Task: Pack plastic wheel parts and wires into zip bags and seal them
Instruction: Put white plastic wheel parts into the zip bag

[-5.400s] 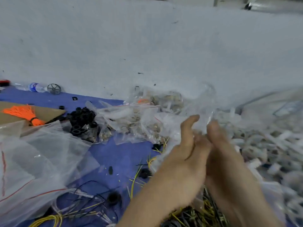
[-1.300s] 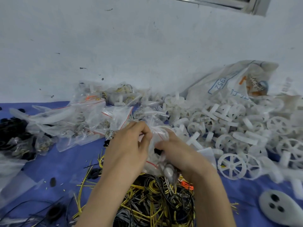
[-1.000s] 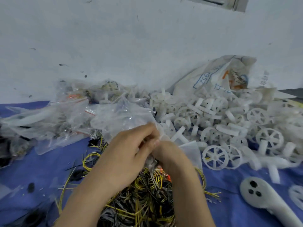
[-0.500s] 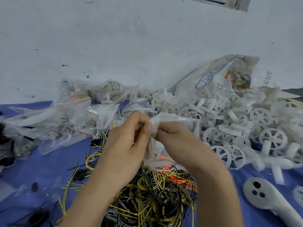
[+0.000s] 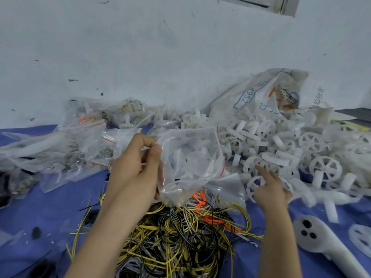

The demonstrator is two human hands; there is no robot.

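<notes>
My left hand pinches the edge of a clear zip bag with a red seal line and holds it up, its mouth facing right. The bag hangs above a tangle of yellow, black, grey and orange wires. My right hand has reached to the right into a heap of white plastic wheels; its fingers lie on the wheels at the heap's near edge, and I cannot tell whether they hold one.
Filled zip bags are heaped at the left against the white wall. A large printed sack lies behind the wheels. A white plastic handle-shaped part rests on the blue cloth at lower right.
Half a second ago both hands held the bag's top. My right hand has let go and moved right to the wheel heap; the bag now hangs open from my left hand alone.
</notes>
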